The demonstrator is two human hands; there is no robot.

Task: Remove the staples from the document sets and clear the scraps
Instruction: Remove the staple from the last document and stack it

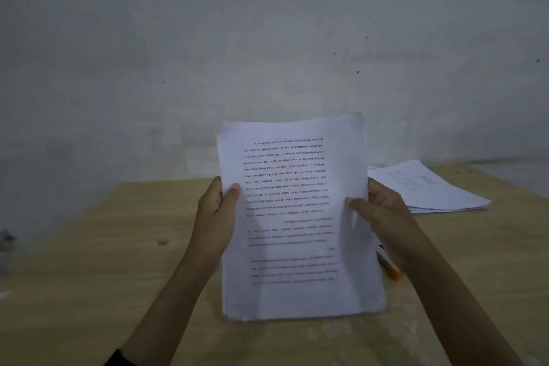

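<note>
Gripping a document stack (300, 217) upright on the table (89, 261) | your left hand (217, 214) and right hand (383, 211) clamp its side edges (print upside down) | second pile (430, 187) lies right.

We see a wooden table (89, 276) set against a grey wall (208, 38). On the table's right part lies an orange-tipped pen (389, 266), partly hidden, its make unclear.

wall (267, 24): grey, scuffed, dark specks | table (89, 291): light wood | light: dim
</note>
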